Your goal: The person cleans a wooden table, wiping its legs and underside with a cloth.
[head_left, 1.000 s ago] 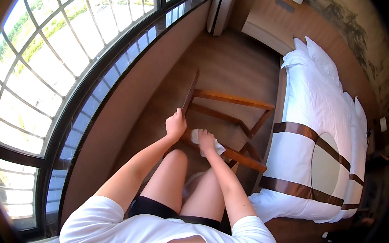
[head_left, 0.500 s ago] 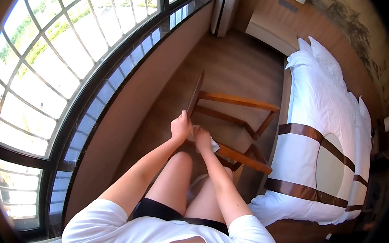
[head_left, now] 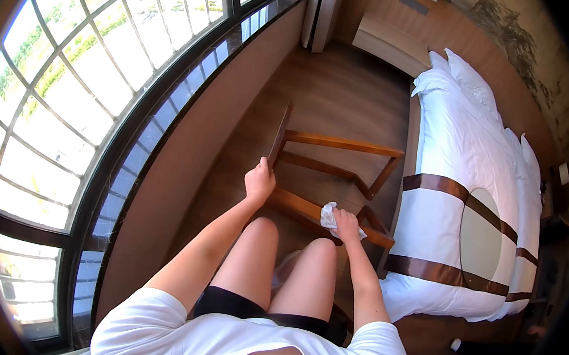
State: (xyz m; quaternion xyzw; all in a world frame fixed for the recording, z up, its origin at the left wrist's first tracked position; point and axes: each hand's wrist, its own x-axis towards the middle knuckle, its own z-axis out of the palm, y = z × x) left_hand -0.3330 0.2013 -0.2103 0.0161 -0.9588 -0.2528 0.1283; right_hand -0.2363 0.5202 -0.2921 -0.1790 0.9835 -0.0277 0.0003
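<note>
In front of my knees lies a brown wooden furniture frame (head_left: 340,142) with long rails and slanted legs; its exact kind I cannot tell. My left hand (head_left: 259,180) is closed around the frame's left edge piece, near its lower end. A crumpled white cloth (head_left: 327,215) is bunched in my right hand (head_left: 346,225), whose fingers press it against the near rail (head_left: 296,205) toward the right end. Part of that rail is hidden behind the cloth and hand.
A bed (head_left: 433,221) with white bedding and brown bands stands at the right. Along the left runs a barred window (head_left: 65,109) over a dark sill (head_left: 170,113). Wooden floor (head_left: 337,82) stretches beyond the frame. Someone's white shoes (head_left: 455,354) show at the lower right.
My right hand has slid the white cloth rightward along the near rail, away from my left hand. My left hand keeps its hold on the frame.
</note>
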